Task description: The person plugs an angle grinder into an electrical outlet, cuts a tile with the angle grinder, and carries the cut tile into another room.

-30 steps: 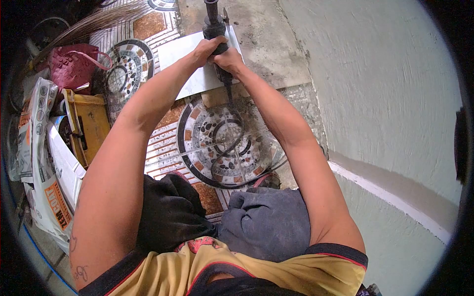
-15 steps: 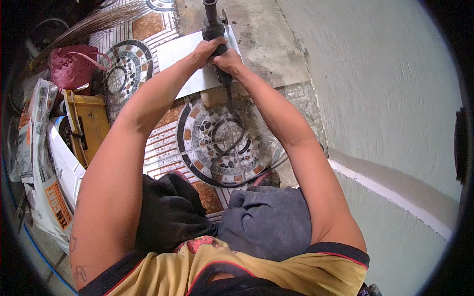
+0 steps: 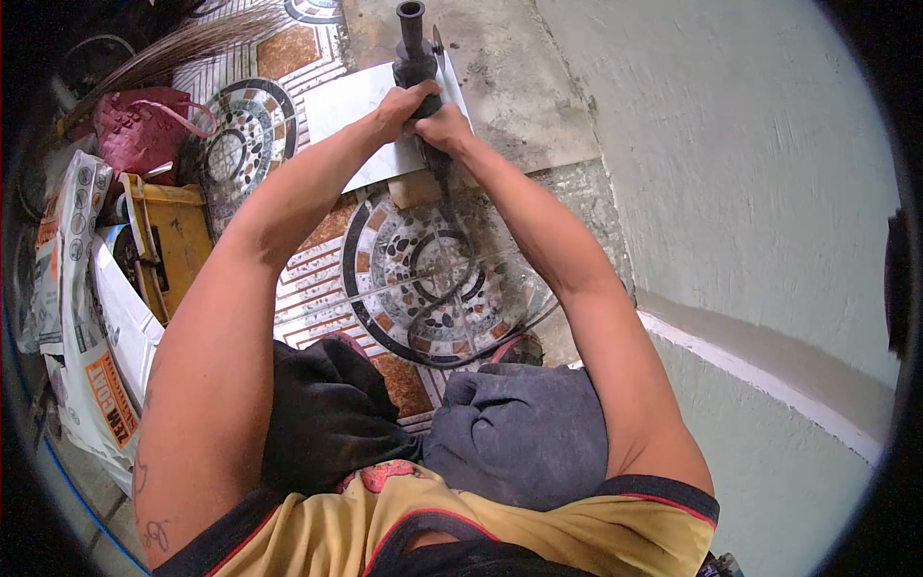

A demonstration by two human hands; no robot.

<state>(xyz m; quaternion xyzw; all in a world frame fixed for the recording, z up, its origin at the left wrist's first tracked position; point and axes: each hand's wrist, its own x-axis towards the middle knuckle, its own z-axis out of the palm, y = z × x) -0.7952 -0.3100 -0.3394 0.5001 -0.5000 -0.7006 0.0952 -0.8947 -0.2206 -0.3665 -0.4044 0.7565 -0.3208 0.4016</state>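
person at work, both bare hands on one tool. left hand [image 3: 402,108] clamped round the body of the black angle grinder [image 3: 417,82], right hand [image 3: 444,127] clamped on it too, just beside the left and a bit nearer the person; some fingers hidden behind the tool. grinder is over the right part of the white panel [image 3: 351,106], toward its far right corner. side handle [image 3: 411,24] points up toward the camera, thin disc [image 3: 438,43] seen edge-on to the right of it. cannot tell if disc touches the panel. power cord [image 3: 469,252] drops from the tool's near end and loops over the mosaic-pattern floor [image 3: 385,288], toward the person's legs. wooden block [image 3: 413,188] at the panel's near edge, partly covered by it. bare concrete patch [image 3: 519,106] right of the panel, pale green wall [image 3: 740,163] further right. left side: pink woven bag [image 3: 139,130], yellow plastic case [image 3: 173,231], printed white sack [image 3: 91,356] nearer the person, stick broom [image 3: 183,53] at the far left.
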